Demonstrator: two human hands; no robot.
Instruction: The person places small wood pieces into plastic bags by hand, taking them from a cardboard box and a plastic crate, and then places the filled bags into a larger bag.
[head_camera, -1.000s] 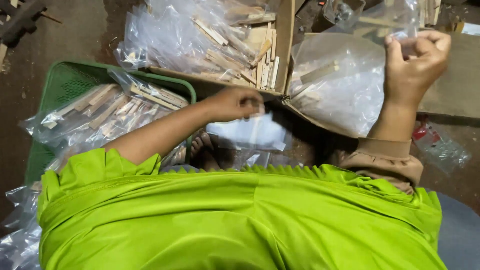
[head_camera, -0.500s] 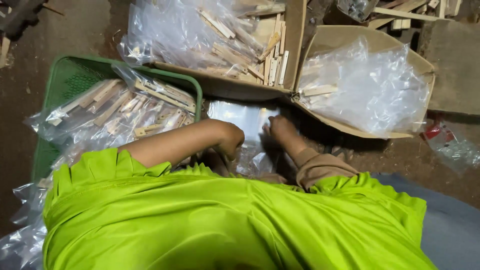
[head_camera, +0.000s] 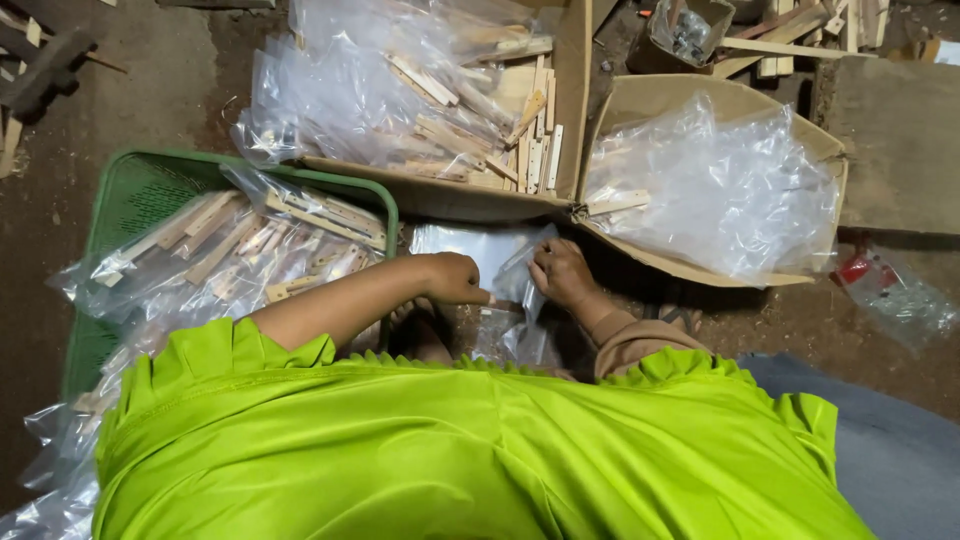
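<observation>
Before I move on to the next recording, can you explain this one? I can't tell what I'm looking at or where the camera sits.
The camera sits on a person's head and looks straight down, so the bright green garment fills the lower part. No machine here, just two bare hands. The left hand and right hand both grip a clear plastic bag in front of the body. To the left stands a green basket with bagged wooden sticks. Ahead, one cardboard box holds more bagged sticks; another box holds mostly loose clear bags, all on a dirt floor.
</observation>
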